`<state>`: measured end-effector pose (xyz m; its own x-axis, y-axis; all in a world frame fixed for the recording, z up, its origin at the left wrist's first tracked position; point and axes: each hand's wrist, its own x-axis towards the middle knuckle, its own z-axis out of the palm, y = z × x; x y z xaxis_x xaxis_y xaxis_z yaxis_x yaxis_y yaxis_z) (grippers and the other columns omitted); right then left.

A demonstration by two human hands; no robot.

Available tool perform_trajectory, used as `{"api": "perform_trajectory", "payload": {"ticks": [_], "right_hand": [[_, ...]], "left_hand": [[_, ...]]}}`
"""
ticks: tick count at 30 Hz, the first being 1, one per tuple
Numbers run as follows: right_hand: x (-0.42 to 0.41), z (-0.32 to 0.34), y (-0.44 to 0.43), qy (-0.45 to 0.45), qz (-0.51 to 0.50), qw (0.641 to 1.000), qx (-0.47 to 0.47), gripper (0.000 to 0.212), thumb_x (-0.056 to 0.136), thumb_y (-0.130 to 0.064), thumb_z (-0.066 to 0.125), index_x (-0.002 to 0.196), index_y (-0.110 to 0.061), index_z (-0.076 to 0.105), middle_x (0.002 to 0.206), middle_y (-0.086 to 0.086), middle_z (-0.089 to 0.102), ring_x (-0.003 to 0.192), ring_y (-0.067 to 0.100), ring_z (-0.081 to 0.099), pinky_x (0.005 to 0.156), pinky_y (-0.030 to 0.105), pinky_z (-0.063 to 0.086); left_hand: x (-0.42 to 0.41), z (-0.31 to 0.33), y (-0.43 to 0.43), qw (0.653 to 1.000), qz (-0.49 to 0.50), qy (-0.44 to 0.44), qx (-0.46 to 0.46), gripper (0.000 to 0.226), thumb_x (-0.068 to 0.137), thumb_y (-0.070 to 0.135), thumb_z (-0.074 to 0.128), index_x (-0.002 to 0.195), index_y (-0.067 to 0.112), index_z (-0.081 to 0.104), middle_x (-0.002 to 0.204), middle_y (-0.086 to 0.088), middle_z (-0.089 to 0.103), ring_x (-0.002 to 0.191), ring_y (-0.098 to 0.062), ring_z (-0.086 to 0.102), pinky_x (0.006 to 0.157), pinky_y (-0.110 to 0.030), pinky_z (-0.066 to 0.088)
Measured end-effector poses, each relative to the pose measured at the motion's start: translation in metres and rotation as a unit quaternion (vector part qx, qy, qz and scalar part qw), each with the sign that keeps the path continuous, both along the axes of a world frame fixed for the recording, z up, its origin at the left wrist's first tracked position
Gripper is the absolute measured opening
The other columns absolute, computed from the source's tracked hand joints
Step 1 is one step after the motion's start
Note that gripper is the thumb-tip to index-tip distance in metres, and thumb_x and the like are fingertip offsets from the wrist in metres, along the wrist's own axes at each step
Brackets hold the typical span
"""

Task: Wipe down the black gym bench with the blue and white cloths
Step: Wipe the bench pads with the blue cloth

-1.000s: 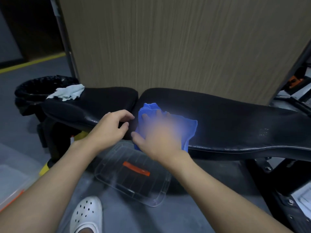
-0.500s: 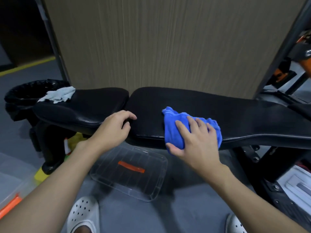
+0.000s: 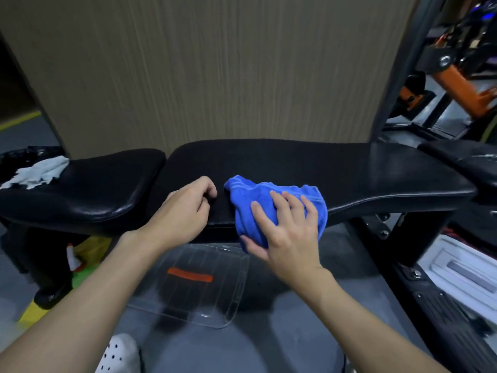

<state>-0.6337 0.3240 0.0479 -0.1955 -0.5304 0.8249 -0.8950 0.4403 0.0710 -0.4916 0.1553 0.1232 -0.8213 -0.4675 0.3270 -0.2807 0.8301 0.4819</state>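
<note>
The bench's legs and frame are lost in shadow. The far right end of the black padded gym bench [image 3: 295,168] is cut off behind a dark upright post [image 3: 390,76].

The right hand [image 3: 287,232] lies flat with its fingers spread on a crumpled blue microfibre cloth [image 3: 250,197]. It presses the cloth onto the near edge of the long pad, and part of the cloth hangs over the side.

The left hand [image 3: 183,211] rests just beside it on the pad. Its fingers are curled in, its fingertips hidden, and it holds nothing.

A rumpled white cloth [image 3: 40,172] sits on the far left tip of the seat pad, over a black bin bag [image 3: 24,154].

A clear plastic lid with an orange strip [image 3: 188,292] lies on the floor below. A white perforated clog [image 3: 118,354] is cut off at the bottom.
</note>
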Motion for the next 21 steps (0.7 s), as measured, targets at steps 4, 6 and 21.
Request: {"api": "perform_trajectory", "payload": {"ticks": [4, 6, 21], "right_hand": [[-0.036, -0.006, 0.025, -0.027, -0.012, 0.998, -0.051, 0.054, 0.085, -0.06, 0.058, 0.113, -0.015, 0.07, 0.121, 0.022, 0.063, 0.111, 0.044, 0.058, 0.101, 0.062, 0.035], [-0.056, -0.009, 0.039, -0.045, -0.022, 0.996, -0.073, 0.054, 0.086, -0.059, 0.057, 0.115, -0.015, 0.066, 0.122, 0.023, 0.062, 0.113, 0.045, 0.057, 0.104, 0.064, 0.033], [-0.133, -0.017, 0.082, -0.174, -0.116, 0.96, -0.188, 0.045, 0.087, -0.041, 0.052, 0.122, -0.014, 0.058, 0.137, 0.024, 0.048, 0.135, 0.045, 0.036, 0.115, 0.065, 0.012]], "left_hand": [[-0.018, 0.003, 0.018, 0.998, -0.033, -0.039, -0.027, 0.013, 0.097, 0.023, 0.046, 0.104, 0.029, 0.054, 0.111, 0.013, 0.058, 0.104, -0.009, 0.053, 0.099, -0.042, 0.04], [-0.03, 0.005, 0.027, 0.994, -0.054, -0.078, -0.053, 0.021, 0.097, 0.035, 0.045, 0.115, 0.031, 0.055, 0.123, 0.019, 0.053, 0.117, -0.006, 0.046, 0.107, -0.049, 0.032], [-0.182, 0.012, 0.078, 0.974, -0.168, -0.116, -0.096, 0.025, 0.094, 0.042, 0.045, 0.116, 0.034, 0.053, 0.123, 0.016, 0.048, 0.116, -0.011, 0.046, 0.104, -0.047, 0.035]]}}
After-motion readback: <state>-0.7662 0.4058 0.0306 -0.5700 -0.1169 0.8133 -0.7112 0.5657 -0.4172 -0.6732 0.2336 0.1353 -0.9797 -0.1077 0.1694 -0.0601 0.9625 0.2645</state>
